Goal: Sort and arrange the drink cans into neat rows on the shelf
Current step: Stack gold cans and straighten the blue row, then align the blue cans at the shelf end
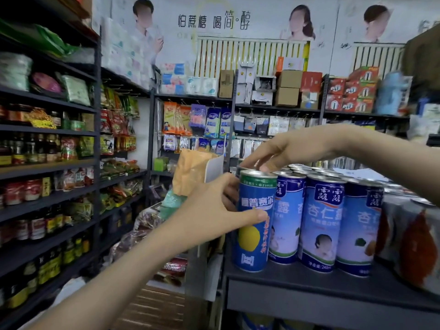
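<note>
Two hands are on the cans at the left end of the dark grey shelf (309,289). The left hand (214,206) wraps the tall dark-blue can (256,234), thumb laid across its glossy front, fingers curled round behind. This slim cylinder, with a green band at the top and a yellow lemon printed low, stands upright at the near left corner of the shelf. The right hand (290,148) reaches in from the right and arches over the top. Its bent fingertips (264,168) are down on the silver rims at the far edge of that can's lid, but whether they pinch or merely touch, I cannot tell. Just right of the dark-blue can, three pale-blue cans (321,225) stand shoulder to shoulder in the near row, with smooth printed sides and bright metal rims. Behind them, more round metal lids (316,172) run back in rows. At the right end of the shelf sit silvery cans (416,239) with red shapes, blurred.
</note>
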A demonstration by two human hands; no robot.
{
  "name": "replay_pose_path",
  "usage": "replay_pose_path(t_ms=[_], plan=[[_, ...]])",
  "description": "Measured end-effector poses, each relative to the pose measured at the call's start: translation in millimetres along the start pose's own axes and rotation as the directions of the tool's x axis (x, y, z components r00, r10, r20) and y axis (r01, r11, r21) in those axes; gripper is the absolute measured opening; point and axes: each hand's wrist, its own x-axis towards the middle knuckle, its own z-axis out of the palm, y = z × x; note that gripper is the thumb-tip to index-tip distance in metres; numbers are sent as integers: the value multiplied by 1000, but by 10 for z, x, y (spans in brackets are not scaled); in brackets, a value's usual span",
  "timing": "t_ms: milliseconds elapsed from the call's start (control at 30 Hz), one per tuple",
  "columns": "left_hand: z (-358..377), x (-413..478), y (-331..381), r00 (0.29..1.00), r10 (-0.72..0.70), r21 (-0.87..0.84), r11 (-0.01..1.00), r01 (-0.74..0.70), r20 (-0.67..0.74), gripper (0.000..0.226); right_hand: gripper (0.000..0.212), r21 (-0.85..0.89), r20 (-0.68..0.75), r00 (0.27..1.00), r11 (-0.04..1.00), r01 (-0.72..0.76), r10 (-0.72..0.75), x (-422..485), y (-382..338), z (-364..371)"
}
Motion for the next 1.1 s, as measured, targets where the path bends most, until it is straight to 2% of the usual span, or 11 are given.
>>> replay_pose_path(t_ms=[200, 367, 533, 700, 800, 900, 1000, 1100], plan=[[-17, 51, -49, 1000, -6, -71, 997, 8, 27, 43, 38, 46, 48, 998, 998, -35, 33, -39, -41, -63], [-44, 89, -78, 998, -7, -82, 997, 12, 66, 43, 41, 60, -53, 997, 997, -57, 60, 16, -56, -36], [-44, 84, -84, 998, 7, -110, 994, 0, 64, 41, 57, -18, 45, 984, 985, -171, 172, 92, -147, -10], [-53, 99, -111, 996, 5, -121, 993, 6, 87, 51, 53, -47, 54, 982, 983, -179, 181, 163, -190, -39], [-160, 133, -137, 1000, 2, -225, 974, 2, 19, 61, 47, -76, 62, 986, 986, -147, 152, 186, -176, -51], [-294, 172, -160, 999, -25, -361, 933, 13, -29, 61, 41, -96, 51, 990, 987, -128, 133, 228, -139, -77], [-315, 218, -161, 997, -79, -475, 877, 78, 17, 51, 31, -92, 37, 995, 992, -88, 91, 262, -92, -107], [-263, 289, -148, 983, -164, -565, 805, 181, 82, 60, 32, -70, 53, 997, 996, -60, 64, 273, -59, -132]])
